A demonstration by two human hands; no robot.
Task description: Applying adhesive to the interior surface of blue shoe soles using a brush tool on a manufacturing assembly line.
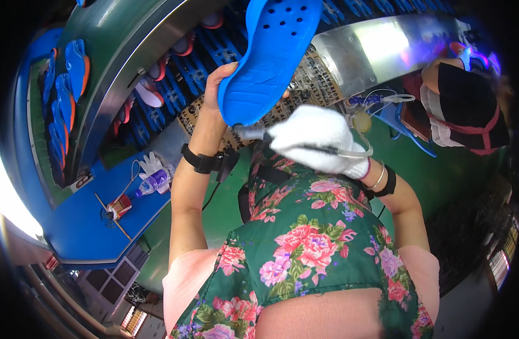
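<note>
My left hand (215,85), bare, grips a blue shoe sole (265,62) by its side near the heel end. Round holes dot the upper part of this sole, and creases cross its heel. A white knit glove covers my right hand (315,138), which is closed around a slim hand tool (251,134) with a dark tip. From the tool a clear hose (350,152) runs back over the glove. The tip is at the sole's heel edge; whether it touches I cannot tell. Motion blurs the glove and tool.
A curved conveyor with blue slats (183,73) carries several shoes, bordered by metal rails (378,48). More blue-and-orange soles (64,96) stand at left. On the blue side table (79,226) lie a purple-labelled bottle (153,182) and a red container (120,206). Another person (463,107) works at right.
</note>
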